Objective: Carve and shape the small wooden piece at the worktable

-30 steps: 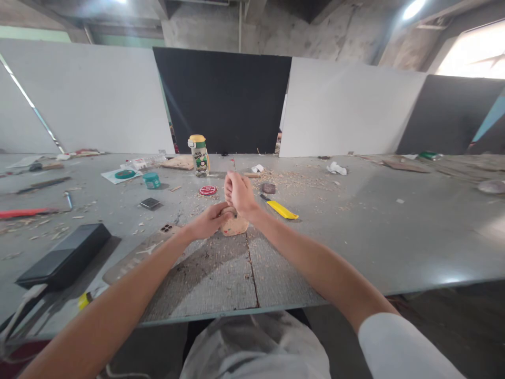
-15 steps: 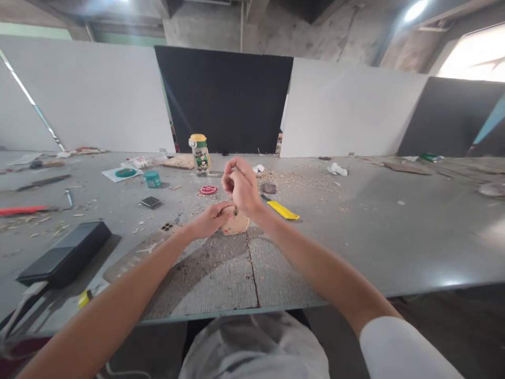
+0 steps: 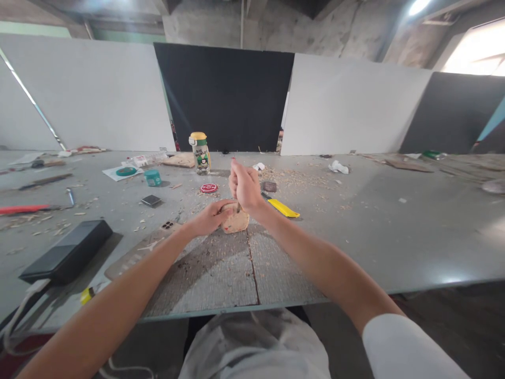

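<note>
Right hand (image 3: 246, 187) closed tighter on red-tipped tool (image 3: 233, 159), left hand (image 3: 208, 218) clamped on pale block (image 3: 236, 223)

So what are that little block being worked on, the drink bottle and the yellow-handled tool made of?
The small block looks like bare wood, pale and matte, with loose chips around it. The bottle seems to be clear plastic, perhaps glass, since its body is see-through below a yellow lid. The tool's yellow handle is probably smooth plastic, judging by its bright, even colour.

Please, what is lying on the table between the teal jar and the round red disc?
A small wood chip, between jar and disc, in the head view.
</note>
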Tool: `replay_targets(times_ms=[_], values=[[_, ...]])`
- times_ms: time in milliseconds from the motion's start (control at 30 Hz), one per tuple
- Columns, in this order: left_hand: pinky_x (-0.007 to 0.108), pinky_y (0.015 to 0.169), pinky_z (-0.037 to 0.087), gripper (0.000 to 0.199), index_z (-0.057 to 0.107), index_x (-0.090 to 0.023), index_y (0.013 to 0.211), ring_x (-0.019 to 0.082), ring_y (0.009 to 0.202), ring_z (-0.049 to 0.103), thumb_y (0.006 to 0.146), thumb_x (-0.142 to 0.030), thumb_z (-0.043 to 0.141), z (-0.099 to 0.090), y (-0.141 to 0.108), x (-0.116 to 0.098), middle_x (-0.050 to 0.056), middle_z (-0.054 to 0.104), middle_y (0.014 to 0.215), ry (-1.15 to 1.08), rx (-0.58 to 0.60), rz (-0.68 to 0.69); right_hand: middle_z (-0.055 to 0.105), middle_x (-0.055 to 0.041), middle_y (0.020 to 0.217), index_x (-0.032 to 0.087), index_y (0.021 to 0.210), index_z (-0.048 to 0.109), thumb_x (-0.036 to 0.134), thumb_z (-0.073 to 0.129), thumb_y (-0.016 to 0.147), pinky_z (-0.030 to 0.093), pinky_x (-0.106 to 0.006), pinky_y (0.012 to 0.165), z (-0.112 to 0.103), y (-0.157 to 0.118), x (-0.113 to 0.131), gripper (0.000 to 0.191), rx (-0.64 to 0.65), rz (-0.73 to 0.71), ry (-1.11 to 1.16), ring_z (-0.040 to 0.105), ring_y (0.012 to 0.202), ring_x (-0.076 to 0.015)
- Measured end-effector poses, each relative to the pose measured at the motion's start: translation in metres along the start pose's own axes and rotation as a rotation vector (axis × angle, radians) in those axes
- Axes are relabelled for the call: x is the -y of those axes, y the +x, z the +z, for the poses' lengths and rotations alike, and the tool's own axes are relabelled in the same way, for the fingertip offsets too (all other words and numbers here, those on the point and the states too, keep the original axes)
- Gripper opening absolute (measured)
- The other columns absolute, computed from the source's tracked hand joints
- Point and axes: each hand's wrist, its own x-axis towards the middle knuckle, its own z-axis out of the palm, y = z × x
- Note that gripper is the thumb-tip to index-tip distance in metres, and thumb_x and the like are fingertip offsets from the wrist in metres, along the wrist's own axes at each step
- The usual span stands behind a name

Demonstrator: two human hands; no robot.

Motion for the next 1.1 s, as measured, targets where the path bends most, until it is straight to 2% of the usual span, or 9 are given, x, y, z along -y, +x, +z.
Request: replay_targets(times_ms=[133,233,333,500,633,833,1100], values=[[0.021,0.056,0.04,0.037,0.059,-0.014,0.119,0.012,0.069,0.05,0.093,-0.036,0.045,-0.0007,-0.0008,0.0028,0.003,0.06,0.086,0.025,0.002,-0.008,0.02,0.0082,0.048,0.023,0.057,0.023,0.043,0.043,0.093,0.017,-0.025,0.039,-0.0003,0.0029,0.0017,0.046,-0.025,-0.006,0.056,0.02,0.041,-0.0073],[0.021,0.055,0.04,0.041,0.057,-0.015,0.125,0.012,0.068,0.05,0.094,-0.039,0.044,-0.0011,-0.0012,0.0057,0.003,0.059,0.085,0.031,0.003,-0.02,0.021,0.008,0.048,0.023,0.056,0.024,0.042,0.044,0.093,0.019,-0.025,0.04,-0.0001,0.0016,0.0009,0.046,-0.041,-0.02,0.038,0.022,0.041,-0.0071],[0.02,0.053,0.039,0.04,0.058,-0.014,0.123,0.011,0.065,0.047,0.095,-0.04,0.044,-0.0013,-0.0013,0.0074,0.002,0.057,0.082,0.013,0.013,-0.021,0.023,0.0077,0.048,0.023,0.055,0.026,0.041,0.045,0.093,0.021,-0.025,0.041,0.0004,-0.0002,-0.0007,0.046,-0.048,-0.021,0.002,0.024,0.042,-0.0071],[0.022,0.059,0.041,0.042,0.057,-0.014,0.124,0.012,0.07,0.051,0.094,-0.041,0.045,-0.0014,-0.001,0.0086,0.002,0.059,0.085,0.017,0.015,-0.015,0.021,0.0084,0.047,0.023,0.057,0.024,0.041,0.044,0.093,0.018,-0.025,0.039,-0.001,0.0025,0.0014,0.045,-0.058,-0.006,0.058,0.021,0.04,-0.0071],[0.022,0.056,0.04,0.043,0.056,-0.014,0.125,0.011,0.065,0.048,0.094,-0.041,0.044,-0.0012,-0.0012,0.0087,0.002,0.058,0.082,0.023,0.002,-0.043,0.02,0.0082,0.047,0.023,0.056,0.024,0.037,0.045,0.093,0.018,-0.025,0.039,-0.0023,0.0038,0.0037,0.044,-0.066,-0.023,0.067,0.021,0.04,-0.007],[0.024,0.063,0.043,0.04,0.058,-0.015,0.124,0.013,0.073,0.053,0.093,-0.037,0.046,-0.0024,-0.0011,0.0057,0.003,0.061,0.086,0.047,0.015,0.02,0.021,0.008,0.048,0.023,0.056,0.025,0.035,0.046,0.092,0.017,-0.025,0.039,-0.0021,0.0038,0.008,0.044,-0.063,0.006,0.076,0.021,0.04,-0.0069],[0.021,0.053,0.038,0.039,0.057,-0.014,0.122,0.011,0.062,0.047,0.093,-0.039,0.045,-0.0019,-0.0011,0.0069,0.0,0.056,0.077,-0.001,0.034,-0.017,0.022,0.0076,0.048,0.023,0.058,0.027,0.042,0.045,0.095,0.019,-0.025,0.039,0.0014,0.0044,0.0007,0.045,-0.077,0.028,-0.004,0.022,0.041,-0.0077]])
